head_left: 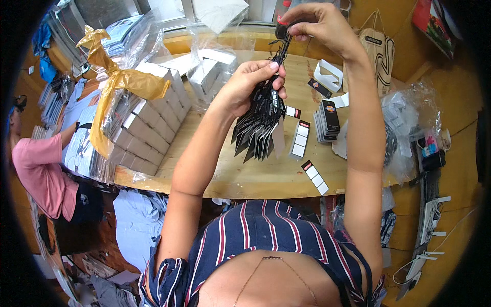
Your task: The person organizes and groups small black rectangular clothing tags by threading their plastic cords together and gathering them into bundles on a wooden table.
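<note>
Above the table, my left hand is closed around a thick bunch of black hang tags, which fan out downward beneath it. Black tag strings rise from the bunch. My right hand, higher and to the right, pinches the top of these strings between thumb and fingers. Right of the bunch stands a stack of black-and-white tags. A white label strip with dark ends lies beside it, with another label strip nearer the table's front edge.
Stacked white boxes, with a yellow plastic bag over them, fill the table's left. A folded white paper piece, a tan bag and clear plastic bags are on the right. A person in pink is at far left.
</note>
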Demonstrator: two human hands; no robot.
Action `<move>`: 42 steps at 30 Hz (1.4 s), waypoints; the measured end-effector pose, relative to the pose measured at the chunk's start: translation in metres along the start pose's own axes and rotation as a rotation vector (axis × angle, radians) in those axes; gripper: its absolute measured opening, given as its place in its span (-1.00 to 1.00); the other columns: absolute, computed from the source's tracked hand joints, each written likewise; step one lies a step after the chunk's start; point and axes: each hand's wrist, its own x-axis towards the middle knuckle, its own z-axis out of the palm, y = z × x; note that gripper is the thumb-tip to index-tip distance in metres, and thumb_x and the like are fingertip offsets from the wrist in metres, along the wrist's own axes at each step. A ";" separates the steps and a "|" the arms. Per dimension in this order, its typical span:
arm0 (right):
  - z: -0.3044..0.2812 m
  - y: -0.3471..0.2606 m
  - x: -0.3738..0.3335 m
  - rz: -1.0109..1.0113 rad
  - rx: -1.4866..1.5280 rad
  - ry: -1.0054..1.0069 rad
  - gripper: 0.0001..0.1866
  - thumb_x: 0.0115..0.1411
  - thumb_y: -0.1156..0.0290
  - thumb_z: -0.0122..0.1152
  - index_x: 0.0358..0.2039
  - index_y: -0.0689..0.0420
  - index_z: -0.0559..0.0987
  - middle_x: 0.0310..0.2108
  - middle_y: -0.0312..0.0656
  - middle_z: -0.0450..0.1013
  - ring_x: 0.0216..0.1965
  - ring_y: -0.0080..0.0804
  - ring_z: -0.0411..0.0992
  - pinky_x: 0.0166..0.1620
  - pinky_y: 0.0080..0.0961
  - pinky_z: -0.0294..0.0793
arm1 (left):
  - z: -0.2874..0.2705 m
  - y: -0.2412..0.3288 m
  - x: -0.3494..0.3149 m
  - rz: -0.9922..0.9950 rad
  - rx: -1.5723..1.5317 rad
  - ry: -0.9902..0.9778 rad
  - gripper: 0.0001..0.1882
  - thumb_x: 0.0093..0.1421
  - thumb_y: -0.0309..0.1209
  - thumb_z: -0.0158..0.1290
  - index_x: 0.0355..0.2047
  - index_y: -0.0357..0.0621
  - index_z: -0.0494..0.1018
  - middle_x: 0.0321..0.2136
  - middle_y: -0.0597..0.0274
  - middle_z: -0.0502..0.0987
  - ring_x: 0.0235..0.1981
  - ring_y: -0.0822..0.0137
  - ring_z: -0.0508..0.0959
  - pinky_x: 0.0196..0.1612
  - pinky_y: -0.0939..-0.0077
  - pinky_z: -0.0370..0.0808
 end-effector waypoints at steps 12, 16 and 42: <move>0.019 -0.007 -0.039 -0.274 -0.141 -0.361 -0.56 -0.17 0.60 0.05 -0.17 0.15 0.35 -0.18 -0.20 0.30 -0.28 -0.42 0.32 -0.21 -0.54 0.33 | 0.013 0.018 0.007 -0.059 0.284 0.012 -0.84 0.07 -0.40 -0.16 -0.47 -0.26 0.30 -0.70 0.30 0.31 -0.60 0.39 0.43 -0.48 0.60 0.39; 0.016 -0.009 -0.047 -0.415 -0.292 -0.149 -0.63 -0.16 0.67 -0.05 -0.25 0.17 0.40 -0.47 -0.13 0.41 -0.44 -0.43 0.41 -0.35 -0.61 0.37 | 0.025 0.021 0.014 0.016 0.489 0.036 -0.83 0.07 -0.40 -0.14 -0.42 -0.28 0.30 -0.70 0.31 0.32 -0.60 0.42 0.42 -0.46 0.62 0.39; -0.065 -0.059 -0.080 -1.357 -1.575 0.474 -0.88 -0.12 0.36 -0.09 -0.75 -0.07 0.32 -0.63 -0.46 0.25 -0.38 -0.65 0.29 0.02 -0.20 -0.18 | 0.087 0.005 0.036 0.581 0.602 0.105 -0.70 0.06 -0.27 -0.10 -0.35 -0.28 0.37 -0.47 0.27 0.45 -0.38 0.52 0.38 -0.29 0.71 0.29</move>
